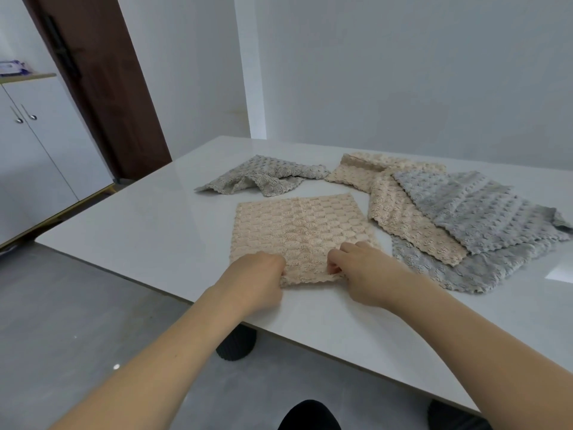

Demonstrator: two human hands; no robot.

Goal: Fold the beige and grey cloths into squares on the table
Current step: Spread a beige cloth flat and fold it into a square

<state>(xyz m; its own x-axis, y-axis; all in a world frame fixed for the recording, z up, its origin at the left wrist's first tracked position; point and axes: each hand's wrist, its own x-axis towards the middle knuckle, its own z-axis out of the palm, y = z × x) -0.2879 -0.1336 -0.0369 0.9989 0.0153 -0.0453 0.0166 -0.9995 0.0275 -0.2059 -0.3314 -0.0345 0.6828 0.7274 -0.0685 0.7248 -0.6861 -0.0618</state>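
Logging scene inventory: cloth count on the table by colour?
Beige: 2, one pinched at its near edge by left hand and right hand, one in the right pile.
Grey: 3, crumpled, top of pile, bottom of pile.
Total: 5

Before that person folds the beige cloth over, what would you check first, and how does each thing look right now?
1. Both hands hold the near edge of the flat beige textured cloth: ok. The left hand and right hand each have a grip on it.
2. Cloth lies flat: ok, apart from the lifted near edge.
3. Far edge free of the crumpled grey cloth: ok, a gap shows.
4. Right side free of the overlapping pile of beige and grey cloths: cannot tell, the right hand hides the near corner.
5. Bare white glossy table to fold on: ok.
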